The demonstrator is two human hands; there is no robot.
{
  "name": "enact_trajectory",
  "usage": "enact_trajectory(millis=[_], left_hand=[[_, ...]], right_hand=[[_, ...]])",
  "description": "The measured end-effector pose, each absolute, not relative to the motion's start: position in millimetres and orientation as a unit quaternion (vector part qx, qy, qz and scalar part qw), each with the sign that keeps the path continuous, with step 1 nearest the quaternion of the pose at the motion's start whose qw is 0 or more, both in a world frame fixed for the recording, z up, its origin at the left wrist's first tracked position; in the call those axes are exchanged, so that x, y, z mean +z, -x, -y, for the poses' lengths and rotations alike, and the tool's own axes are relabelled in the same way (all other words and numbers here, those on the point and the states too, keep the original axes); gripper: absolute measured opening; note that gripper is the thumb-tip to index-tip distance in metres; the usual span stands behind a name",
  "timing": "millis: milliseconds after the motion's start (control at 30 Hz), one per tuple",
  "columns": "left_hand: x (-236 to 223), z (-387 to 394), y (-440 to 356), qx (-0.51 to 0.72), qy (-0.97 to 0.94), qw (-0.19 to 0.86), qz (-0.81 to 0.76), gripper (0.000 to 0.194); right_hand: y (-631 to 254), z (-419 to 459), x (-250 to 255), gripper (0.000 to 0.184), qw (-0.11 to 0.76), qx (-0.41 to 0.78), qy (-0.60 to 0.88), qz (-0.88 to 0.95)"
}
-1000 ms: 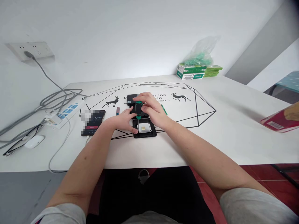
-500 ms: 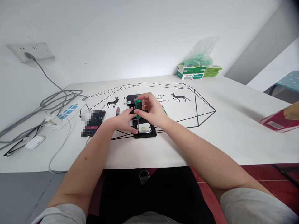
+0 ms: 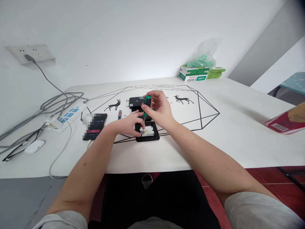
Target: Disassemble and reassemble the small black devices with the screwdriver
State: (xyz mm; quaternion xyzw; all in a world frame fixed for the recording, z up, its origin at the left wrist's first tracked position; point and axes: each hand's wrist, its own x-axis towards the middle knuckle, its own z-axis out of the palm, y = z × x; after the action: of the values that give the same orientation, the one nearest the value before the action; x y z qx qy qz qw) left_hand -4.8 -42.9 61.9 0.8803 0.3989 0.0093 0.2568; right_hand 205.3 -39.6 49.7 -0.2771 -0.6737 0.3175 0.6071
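Head: phone (image 3: pixel 99 125) near left hand (image 3: pixel 129 124)

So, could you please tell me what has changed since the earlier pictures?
The right hand has moved the screwdriver slightly up and right, tilting it. The left hand has bent a finger in towards the shaft, over the black frame. The right hand keeps its hold; the frame and phone have stayed put.
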Motion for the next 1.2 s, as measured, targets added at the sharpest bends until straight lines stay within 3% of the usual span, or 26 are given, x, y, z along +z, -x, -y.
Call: enact_trajectory(millis=[100,233,533,667,867,1200], left_hand=[[60.1,44.2,2.3,-0.006,-0.892,0.265,-0.367,0.013],[57.1,44.1,1.4,-0.012,-0.893,0.259,-0.367,0.007],[62.2,44.1,4.3,0.016,-0.891,0.215,-0.4,0.011],[59.6,30.3,14.6,0.065,-0.874,0.097,-0.472,0.019],[45.4,15.5,18.5,0.006,-0.845,-0.038,-0.533,0.021],[39.6,13.0,20.8,-0.007,-0.834,-0.054,-0.548,0.016]], right_hand=[[-205.9,38.4,49.0,0.04,0.61,0.3,0.294,0.671],[-208.5,37.4,50.8,0.039,0.603,0.286,0.303,0.681],[-218.8,33.3,56.0,0.036,0.571,0.217,0.311,0.728],[-217.7,29.1,51.6,0.039,0.563,0.217,0.314,0.734],[-215.7,27.1,47.1,0.036,0.557,0.204,0.312,0.742],[-216.5,28.2,46.7,0.034,0.549,0.185,0.304,0.756]])
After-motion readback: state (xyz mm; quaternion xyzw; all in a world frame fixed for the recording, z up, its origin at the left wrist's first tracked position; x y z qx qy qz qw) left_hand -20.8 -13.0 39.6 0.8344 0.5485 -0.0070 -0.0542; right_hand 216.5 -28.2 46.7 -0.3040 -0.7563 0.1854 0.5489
